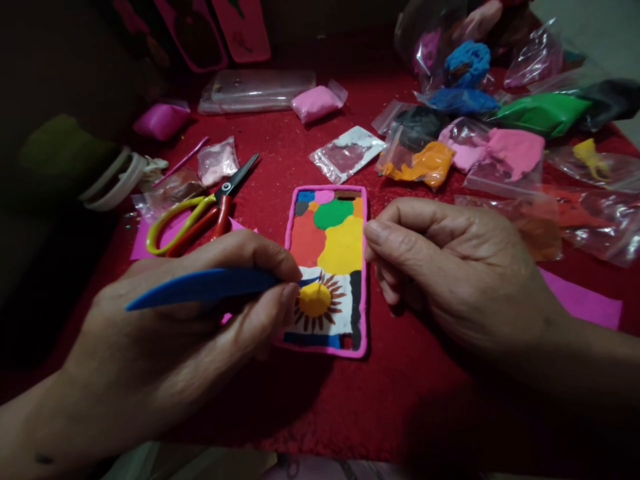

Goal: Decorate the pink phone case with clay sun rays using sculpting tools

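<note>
My left hand (200, 320) is closed around a blue clay modelling tool (200, 290). The tool's thin tip reaches the brown rays around a yellow clay sun on a phone case (345, 247). Coloured clay patches in red, yellow, green, white and black cover the case, and a pink clay rim runs round it. It lies flat on the red cloth. At the case's right edge my right hand (445, 267) has its thumb and index finger pressed together, touching or very near the pink rim. Whether anything sits between those fingertips I cannot make out.
Scissors (205, 217) with yellow and red handles lie left of the case. Bags of orange clay (420, 167), pink clay (515, 153) and green clay (545, 113) crowd the right side. A clear case (260, 90) lies at the back. A jar (113, 180) stands at left.
</note>
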The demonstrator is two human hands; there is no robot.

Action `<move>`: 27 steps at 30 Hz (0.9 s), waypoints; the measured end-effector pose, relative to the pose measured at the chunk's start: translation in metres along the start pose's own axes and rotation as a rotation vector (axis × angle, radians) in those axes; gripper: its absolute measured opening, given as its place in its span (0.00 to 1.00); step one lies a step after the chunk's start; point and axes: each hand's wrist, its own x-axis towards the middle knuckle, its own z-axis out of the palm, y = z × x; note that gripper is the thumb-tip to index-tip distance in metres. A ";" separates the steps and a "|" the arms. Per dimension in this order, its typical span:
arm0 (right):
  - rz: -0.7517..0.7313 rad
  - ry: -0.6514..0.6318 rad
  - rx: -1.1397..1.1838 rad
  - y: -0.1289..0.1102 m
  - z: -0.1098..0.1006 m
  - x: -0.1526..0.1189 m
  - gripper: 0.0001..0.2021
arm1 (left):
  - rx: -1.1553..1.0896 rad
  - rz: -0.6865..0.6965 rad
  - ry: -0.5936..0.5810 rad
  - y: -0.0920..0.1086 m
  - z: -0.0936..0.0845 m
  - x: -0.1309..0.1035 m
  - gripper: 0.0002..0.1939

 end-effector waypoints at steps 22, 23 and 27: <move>-0.002 0.003 -0.012 -0.001 -0.002 0.002 0.16 | -0.064 -0.064 -0.019 -0.001 -0.001 -0.002 0.04; -0.003 0.001 -0.012 -0.001 -0.002 0.002 0.16 | -0.059 -0.063 -0.026 -0.001 -0.001 -0.002 0.04; 0.000 -0.003 -0.015 0.000 -0.001 0.001 0.16 | -0.033 -0.031 -0.025 -0.002 0.000 -0.001 0.02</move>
